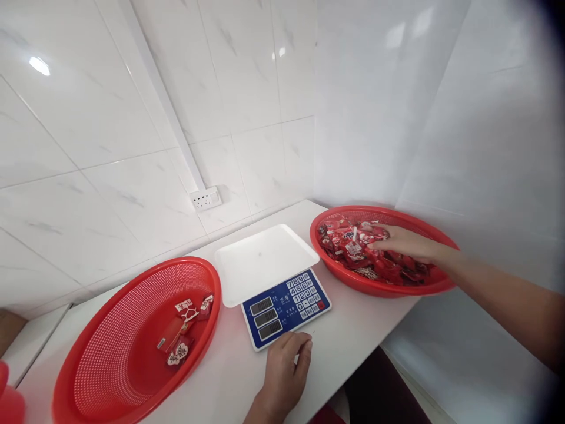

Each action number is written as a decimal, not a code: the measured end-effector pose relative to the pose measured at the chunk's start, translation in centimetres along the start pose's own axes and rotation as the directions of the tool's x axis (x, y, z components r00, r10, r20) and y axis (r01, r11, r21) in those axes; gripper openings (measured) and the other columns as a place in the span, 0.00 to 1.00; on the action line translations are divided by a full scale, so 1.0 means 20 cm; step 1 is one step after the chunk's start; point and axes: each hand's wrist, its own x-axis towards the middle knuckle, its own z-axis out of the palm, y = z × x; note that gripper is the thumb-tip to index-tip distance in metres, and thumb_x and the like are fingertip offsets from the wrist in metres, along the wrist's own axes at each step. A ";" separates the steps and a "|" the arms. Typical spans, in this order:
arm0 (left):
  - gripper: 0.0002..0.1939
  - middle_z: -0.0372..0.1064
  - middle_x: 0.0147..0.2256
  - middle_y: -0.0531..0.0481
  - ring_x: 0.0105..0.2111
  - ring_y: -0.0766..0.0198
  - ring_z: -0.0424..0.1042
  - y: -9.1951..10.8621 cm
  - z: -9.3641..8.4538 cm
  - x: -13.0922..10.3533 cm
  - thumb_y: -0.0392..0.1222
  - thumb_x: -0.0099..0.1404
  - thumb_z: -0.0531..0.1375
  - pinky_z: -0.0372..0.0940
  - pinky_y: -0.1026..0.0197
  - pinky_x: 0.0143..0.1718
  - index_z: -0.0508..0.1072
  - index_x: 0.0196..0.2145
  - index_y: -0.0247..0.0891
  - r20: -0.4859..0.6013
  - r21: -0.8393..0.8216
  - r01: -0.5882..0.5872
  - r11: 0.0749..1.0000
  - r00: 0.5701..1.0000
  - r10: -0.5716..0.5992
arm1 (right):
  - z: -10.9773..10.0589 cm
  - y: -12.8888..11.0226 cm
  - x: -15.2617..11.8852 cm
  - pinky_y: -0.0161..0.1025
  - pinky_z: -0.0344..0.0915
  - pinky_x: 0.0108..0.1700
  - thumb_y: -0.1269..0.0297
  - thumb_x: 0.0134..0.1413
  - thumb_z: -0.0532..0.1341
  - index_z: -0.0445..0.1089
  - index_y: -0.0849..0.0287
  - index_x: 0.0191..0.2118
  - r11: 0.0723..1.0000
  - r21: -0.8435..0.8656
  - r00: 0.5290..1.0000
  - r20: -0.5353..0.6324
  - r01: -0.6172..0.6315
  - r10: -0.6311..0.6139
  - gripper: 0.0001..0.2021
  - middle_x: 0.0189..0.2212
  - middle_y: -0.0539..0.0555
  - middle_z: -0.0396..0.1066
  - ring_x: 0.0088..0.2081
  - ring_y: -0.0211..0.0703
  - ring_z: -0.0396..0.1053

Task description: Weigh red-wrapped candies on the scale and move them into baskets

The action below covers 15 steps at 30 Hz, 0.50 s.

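Observation:
My right hand (408,242) reaches into the right red basket (339,272), its thumb and fingers closing around a small red packet (367,237) on top of the pile. Many more red wrapped packets (338,238) lie around it, some with white print. My left hand (286,372) rests on the table just in front of the scale's keypad panel (286,309), fingers curled in with nothing visible in them. The scale's white weighing tray (265,259) has nothing on it. Several red packets (179,352) lie in the left red basket (132,306).
The white table (233,377) runs along a tiled wall, with a power socket (205,199) above it. At the far left are a brown box (9,331) and a red plastic object (9,397). The table's front edge is on the right.

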 end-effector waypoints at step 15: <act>0.09 0.73 0.30 0.49 0.30 0.65 0.71 0.01 0.00 0.00 0.37 0.66 0.52 0.65 0.66 0.32 0.72 0.37 0.38 -0.014 -0.010 0.007 1.000 1.000 -0.007 | 0.18 -0.30 0.01 0.34 0.69 0.31 0.69 0.38 0.67 0.68 0.55 0.42 0.708 0.702 0.997 0.056 -0.078 0.054 0.20 0.30 0.51 0.74 0.30 0.40 0.71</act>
